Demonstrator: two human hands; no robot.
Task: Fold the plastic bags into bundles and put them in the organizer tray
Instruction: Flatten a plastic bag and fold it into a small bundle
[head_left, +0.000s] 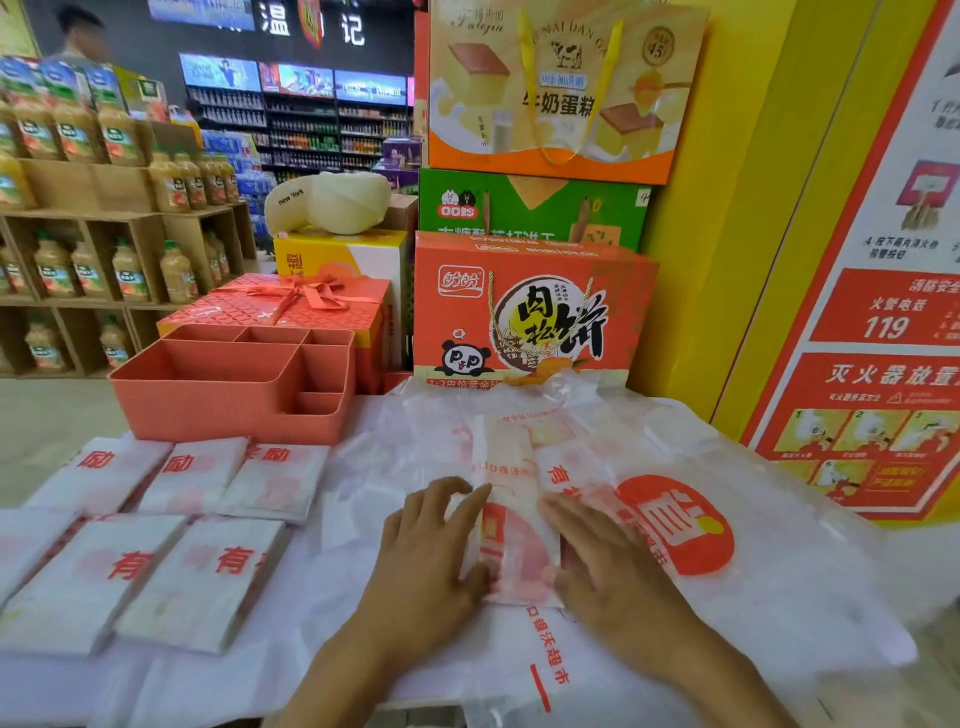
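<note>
At mid-table, atop the spread loose bags (675, 525): flattening a bag strip (519, 525), folded lengthwise into a narrow band running away from the body. Pressing with left hand (431, 551) flat on its left edge and right hand (613, 566) flat on its right, fingers straight, gripping nothing, held apart with only the strip between. Seemingly mid-fold, setting the long creases. Next, probably: pinching the near end and turning it over itself, end over end, without letting the slippery film spring open. Off to the left, in two rows, finished bundles (208, 577), none in the organizer tray (234, 410) just behind them. Behind the tray, a red gift box (291, 306); behind the work, an orange snack box (530, 312). Little in the way, bar the loose film underneath, apt to slide or lift along with the strip.
</note>
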